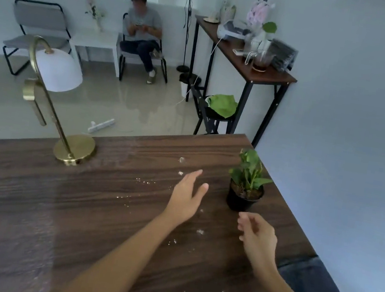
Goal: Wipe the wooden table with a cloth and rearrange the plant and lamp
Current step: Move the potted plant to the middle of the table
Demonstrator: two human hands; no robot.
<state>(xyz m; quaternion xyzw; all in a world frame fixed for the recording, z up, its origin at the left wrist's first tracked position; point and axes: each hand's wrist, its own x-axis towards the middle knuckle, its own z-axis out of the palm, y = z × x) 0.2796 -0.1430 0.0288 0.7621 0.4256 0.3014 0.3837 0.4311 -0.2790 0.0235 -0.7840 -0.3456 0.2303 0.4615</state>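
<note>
Now both hands reach toward the little plant (247, 179), which sits in its black pot near the table's (25, 207) far right corner. The left hand (186, 195) is open with fingers spread; the right hand (258, 234) is loosely curled and holds nothing. The person should grab the pot low, one hand on each side, and lift it straight. White crumbs (200, 232) wait for wiping, and the gold lamp (58, 69) stands far left.

Dark grained wooden table (27, 195), polished brass-look lamp (74, 150) with matt white shade, perhaps plastic black plant pot (243, 199).
</note>
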